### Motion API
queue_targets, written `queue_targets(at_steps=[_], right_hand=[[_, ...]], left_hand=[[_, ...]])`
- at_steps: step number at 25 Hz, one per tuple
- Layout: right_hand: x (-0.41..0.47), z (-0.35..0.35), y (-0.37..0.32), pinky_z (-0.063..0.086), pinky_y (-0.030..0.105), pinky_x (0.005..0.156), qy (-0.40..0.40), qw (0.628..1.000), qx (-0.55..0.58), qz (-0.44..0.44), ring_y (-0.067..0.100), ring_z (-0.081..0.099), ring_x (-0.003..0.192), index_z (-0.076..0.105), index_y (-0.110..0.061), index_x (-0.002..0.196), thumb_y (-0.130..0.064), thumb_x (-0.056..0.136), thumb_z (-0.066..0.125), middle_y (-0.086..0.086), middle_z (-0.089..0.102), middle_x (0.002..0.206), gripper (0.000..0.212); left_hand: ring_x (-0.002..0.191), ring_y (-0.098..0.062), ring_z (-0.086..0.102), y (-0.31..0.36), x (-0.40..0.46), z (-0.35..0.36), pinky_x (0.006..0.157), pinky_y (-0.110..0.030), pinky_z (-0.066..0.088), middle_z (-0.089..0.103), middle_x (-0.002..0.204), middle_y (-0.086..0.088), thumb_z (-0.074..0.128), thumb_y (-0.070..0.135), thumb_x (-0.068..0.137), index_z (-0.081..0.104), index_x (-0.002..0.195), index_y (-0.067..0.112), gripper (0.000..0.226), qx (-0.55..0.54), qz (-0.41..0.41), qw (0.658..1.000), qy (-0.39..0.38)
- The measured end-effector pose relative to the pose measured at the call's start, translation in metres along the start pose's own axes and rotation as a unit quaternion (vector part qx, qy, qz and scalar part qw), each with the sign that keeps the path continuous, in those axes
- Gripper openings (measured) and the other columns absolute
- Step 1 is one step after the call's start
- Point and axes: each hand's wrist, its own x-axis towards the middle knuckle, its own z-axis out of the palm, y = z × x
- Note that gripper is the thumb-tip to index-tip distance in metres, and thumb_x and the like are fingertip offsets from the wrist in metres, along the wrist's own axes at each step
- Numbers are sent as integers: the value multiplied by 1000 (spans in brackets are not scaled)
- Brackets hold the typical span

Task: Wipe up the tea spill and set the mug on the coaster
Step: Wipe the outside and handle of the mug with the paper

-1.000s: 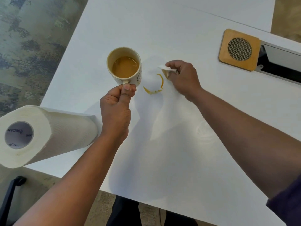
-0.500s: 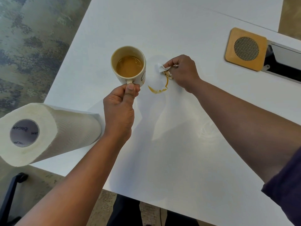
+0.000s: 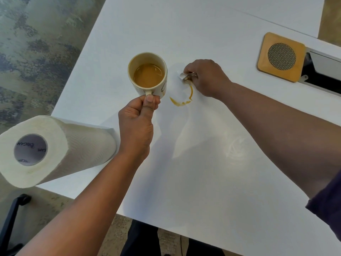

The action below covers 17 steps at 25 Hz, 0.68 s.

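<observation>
My left hand (image 3: 137, 124) grips the handle of a cream mug (image 3: 147, 75) holding milky tea, lifted just left of the spill. The spill (image 3: 181, 99) is a brown partial ring on the white table (image 3: 203, 172). My right hand (image 3: 204, 77) pinches a small crumpled, tea-stained piece of paper towel (image 3: 181, 76) and presses it on the table at the ring's upper edge. The square wooden coaster (image 3: 281, 57) with a round mesh centre lies at the far right, apart from both hands.
A paper towel roll (image 3: 48, 150) lies on its side at the table's left front corner, overhanging the edge. A recessed cable tray (image 3: 323, 71) sits right behind the coaster. A chair base (image 3: 13, 215) shows below the table's edge on the carpet.
My right hand with the paper towel has slid left along the top of the tea ring, and that part of the ring is wiped away. The mug stays held in place.
</observation>
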Motion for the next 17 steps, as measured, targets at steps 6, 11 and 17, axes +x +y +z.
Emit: queue_targets(at_steps=[6,11,17], right_hand=[[-14,5,-1,49,40,79,-36,997,-45,-48,34,58,95,75,-18,113,-3,93,51,2,72,106,34],[-38,12,-13,44,35,71,-28,999,-11,26,36,61,88,73,-14,96,-4,86,53,8,69,95,24],[-62,38,-51,28,31,65,22,985,30,167,28,46,76,58,-17,81,-9,84,55,9,56,86,9]], left_hand=[[95,-14,65,4,0,2,100,-34,55,74,89,6,60,23,103,76,92,22,20,2,1,1000,2],[94,-14,66,10,0,4,101,-34,55,75,89,7,60,23,103,76,92,21,20,-4,6,1000,4],[93,-13,65,14,-2,5,98,-32,55,76,91,5,60,21,103,76,93,19,19,-9,8,1000,2]])
